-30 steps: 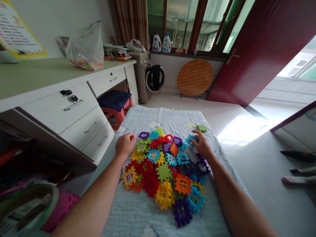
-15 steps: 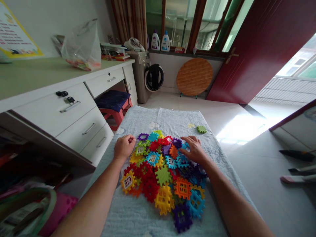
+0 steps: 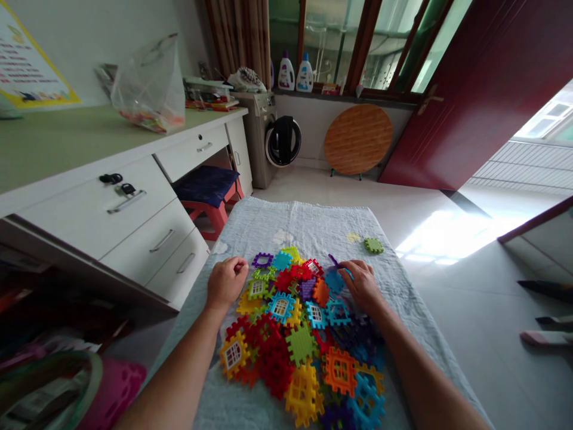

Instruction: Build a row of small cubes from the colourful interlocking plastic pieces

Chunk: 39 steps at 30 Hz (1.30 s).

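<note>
A heap of coloured plastic interlocking tiles lies on a pale blue cloth. My left hand is curled into a loose fist at the heap's left edge, beside a green tile. My right hand rests on the heap's far right side, fingers bent over a blue tile and a purple tile tilted up at the fingertips. One green tile lies apart on the cloth, beyond my right hand.
A white desk with drawers stands at the left, a red stool with a blue cushion beneath it. A clear plastic bag sits on the desk. A washing machine, round wooden board and dark red door stand behind.
My right hand has drawn in from the heap's far right edge and closed on the blue and purple tiles. The left hand has stayed put. The view has shifted slightly.
</note>
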Motion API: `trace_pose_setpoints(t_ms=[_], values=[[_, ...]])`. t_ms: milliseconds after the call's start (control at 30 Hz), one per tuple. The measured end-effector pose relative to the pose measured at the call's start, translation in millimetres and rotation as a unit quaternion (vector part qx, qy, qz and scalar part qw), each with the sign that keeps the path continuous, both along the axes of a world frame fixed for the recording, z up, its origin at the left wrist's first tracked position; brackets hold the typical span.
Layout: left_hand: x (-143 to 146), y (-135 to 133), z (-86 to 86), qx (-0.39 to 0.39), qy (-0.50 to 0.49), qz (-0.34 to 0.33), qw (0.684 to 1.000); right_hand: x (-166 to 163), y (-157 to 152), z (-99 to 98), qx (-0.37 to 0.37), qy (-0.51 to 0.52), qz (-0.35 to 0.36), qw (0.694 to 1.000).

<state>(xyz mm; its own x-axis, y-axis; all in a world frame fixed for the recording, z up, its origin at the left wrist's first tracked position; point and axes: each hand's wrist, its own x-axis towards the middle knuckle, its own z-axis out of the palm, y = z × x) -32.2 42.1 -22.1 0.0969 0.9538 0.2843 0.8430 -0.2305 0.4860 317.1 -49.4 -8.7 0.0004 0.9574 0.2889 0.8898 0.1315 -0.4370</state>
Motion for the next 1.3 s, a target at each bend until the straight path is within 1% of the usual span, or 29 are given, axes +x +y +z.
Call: trace_pose_setpoints(t_ms=[133,300,467,567,667,767,833,900,967,1033,1100,1300], values=[[-0.4,-0.6,1.6,-0.016,-0.014,0.000,1.000,1.0,3.6,-0.1,0.008,0.017,-0.028,0.999],[-1.6,-3.4,4.1,-0.036,-0.046,0.017,0.998,2.9,5.9,-2.6,0.012,0.041,-0.059,0.997],[-3.3,-6.5,4.8,-0.034,-0.070,0.022,0.997,8.1,6.1,-7.4,0.042,-0.001,-0.105,0.994],[-4.2,-7.5,5.3,-0.034,-0.081,0.028,0.996,13.0,7.2,-10.7,0.045,-0.027,-0.104,0.993],[-5.3,-7.3,5.0,-0.030,-0.077,0.031,0.996,16.2,8.6,-13.7,0.031,-0.034,-0.102,0.994],[-5.7,-5.3,3.1,-0.015,-0.058,0.031,0.998,18.0,8.1,-16.3,0.006,-0.034,-0.097,0.995],[-4.4,-3.4,1.1,0.018,-0.027,0.034,0.999,19.5,6.2,-17.8,-0.002,-0.027,-0.090,0.996],[-1.1,-1.7,-1.4,0.055,0.020,0.059,0.997,21.8,3.1,-19.1,0.000,-0.015,-0.077,0.997],[4.4,-0.6,-3.8,0.067,0.069,0.104,0.990,24.8,-0.4,-19.6,0.003,0.002,-0.065,0.998],[11.0,0.1,-5.5,0.053,0.099,0.148,0.983,27.9,-3.7,-19.0,-0.001,0.017,-0.058,0.998],[17.3,0.9,-6.0,0.034,0.113,0.169,0.978,30.7,-6.0,-17.4,-0.008,0.027,-0.059,0.998],[27.3,3.5,-5.2,-0.004,0.128,0.171,0.977,35.0,-7.5,-13.0,-0.022,0.030,-0.057,0.998]])
